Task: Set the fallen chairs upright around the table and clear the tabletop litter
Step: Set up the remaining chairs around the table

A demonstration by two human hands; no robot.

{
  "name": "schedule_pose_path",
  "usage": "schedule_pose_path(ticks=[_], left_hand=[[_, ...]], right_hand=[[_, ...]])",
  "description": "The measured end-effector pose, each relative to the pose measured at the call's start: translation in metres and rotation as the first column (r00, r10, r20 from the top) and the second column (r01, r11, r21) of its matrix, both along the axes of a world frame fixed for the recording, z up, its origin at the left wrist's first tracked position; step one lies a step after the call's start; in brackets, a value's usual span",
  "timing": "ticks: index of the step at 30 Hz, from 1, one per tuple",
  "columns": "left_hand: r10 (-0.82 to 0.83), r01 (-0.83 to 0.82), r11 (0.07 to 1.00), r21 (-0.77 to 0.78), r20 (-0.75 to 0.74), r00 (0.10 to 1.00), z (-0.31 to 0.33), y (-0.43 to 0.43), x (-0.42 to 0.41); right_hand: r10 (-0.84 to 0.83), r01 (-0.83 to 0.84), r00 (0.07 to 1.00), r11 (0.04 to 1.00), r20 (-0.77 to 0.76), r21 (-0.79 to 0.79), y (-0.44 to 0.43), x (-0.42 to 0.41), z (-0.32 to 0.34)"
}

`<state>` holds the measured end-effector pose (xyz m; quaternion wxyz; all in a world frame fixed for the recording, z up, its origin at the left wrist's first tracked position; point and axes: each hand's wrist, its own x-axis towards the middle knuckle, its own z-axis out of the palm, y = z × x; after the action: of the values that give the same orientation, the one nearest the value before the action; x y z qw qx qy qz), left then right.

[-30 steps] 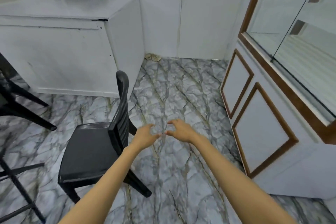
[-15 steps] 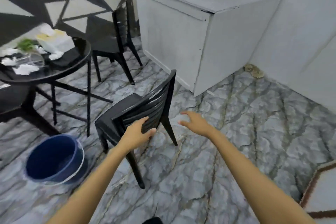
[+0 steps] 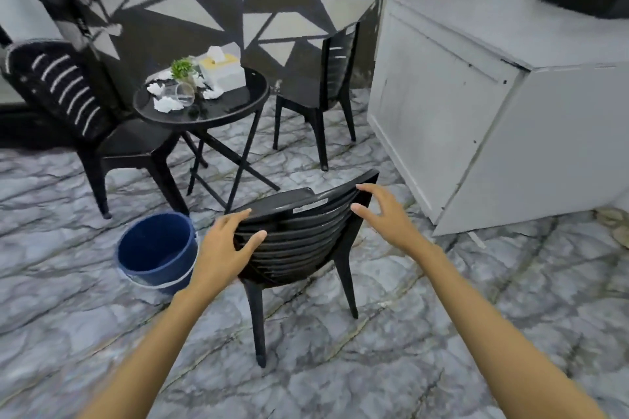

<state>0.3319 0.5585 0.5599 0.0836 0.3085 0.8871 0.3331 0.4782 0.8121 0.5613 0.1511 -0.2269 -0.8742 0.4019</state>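
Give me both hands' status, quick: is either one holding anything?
Left hand: grips the near chair by its backrest.
Right hand: open, fingers spread at the backrest's top corner, holding nothing.

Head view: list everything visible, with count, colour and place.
near chair: 1, black, upright, centre floor
left chair: 1, black, left of table
far chair: 1, black, right of table
table: 1, black, beyond near chair
crumpled tissues: several, white, tabletop
tissue box: 1, white, tabletop
plant: 1, green, tabletop
glass: 1, clear, tabletop
bucket: 1, blue, floor beside near chair
cabinet: 1, white, right
left hand: grips near chair's backrest
right hand: open, at backrest's right edge
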Motion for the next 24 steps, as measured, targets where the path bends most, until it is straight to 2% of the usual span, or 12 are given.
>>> schedule_pose_path(ticks=[4,10,14,20,24], left_hand=[[0.158,-0.163,0.983,0.087,0.058,0.986,-0.008,0.011,-0.002],[0.289,-0.331,0.934,0.137,0.256,0.922,-0.023,0.023,-0.011],[0.401,-0.462,0.874,0.153,0.312,0.861,-0.045,0.022,-0.026],[0.493,-0.579,0.79,0.204,0.35,0.796,-0.033,0.045,-0.02],[0.493,-0.589,0.78,0.211,0.373,0.786,-0.042,0.041,-0.025]], right_hand=[[0.036,-0.033,0.996,0.999,-0.079,0.035,0.029,-0.013,0.0],[0.115,-0.115,0.993,0.993,0.002,0.009,0.088,-0.029,-0.022],[0.204,-0.205,0.975,0.979,0.081,0.003,0.126,-0.043,-0.033],[0.207,-0.202,0.978,0.912,-0.024,-0.356,0.16,-0.063,-0.052],[0.272,-0.254,0.962,0.869,-0.019,-0.426,0.167,-0.075,-0.059]])
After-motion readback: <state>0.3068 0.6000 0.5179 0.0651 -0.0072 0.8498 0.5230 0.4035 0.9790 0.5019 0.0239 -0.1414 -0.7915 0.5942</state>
